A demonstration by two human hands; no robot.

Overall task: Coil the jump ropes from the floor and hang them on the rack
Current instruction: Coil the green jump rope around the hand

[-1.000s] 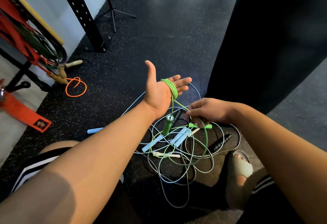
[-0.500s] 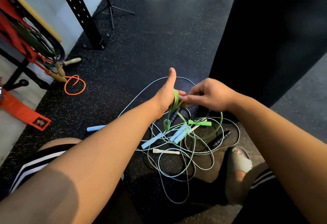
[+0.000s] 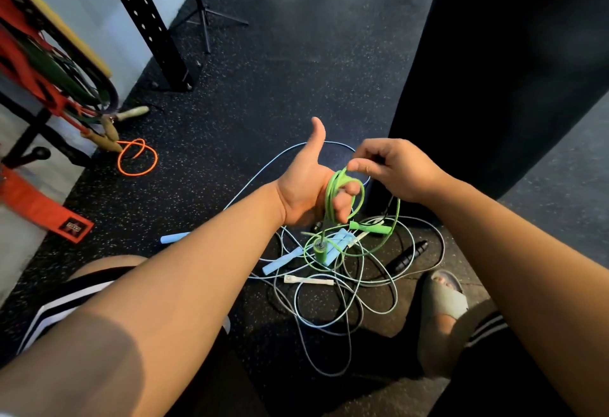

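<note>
Head view, left hand (image 3: 303, 185) and right hand (image 3: 398, 169) grasp green rope (image 3: 319, 250), tangled ropes (image 3: 283, 258) beneath

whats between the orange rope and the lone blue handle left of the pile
Only bare speckled floor, in the head view, between the orange rope and the blue handle.

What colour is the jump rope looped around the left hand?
Bright green; the rope loops around the left hand, clearest in the head view.
</note>
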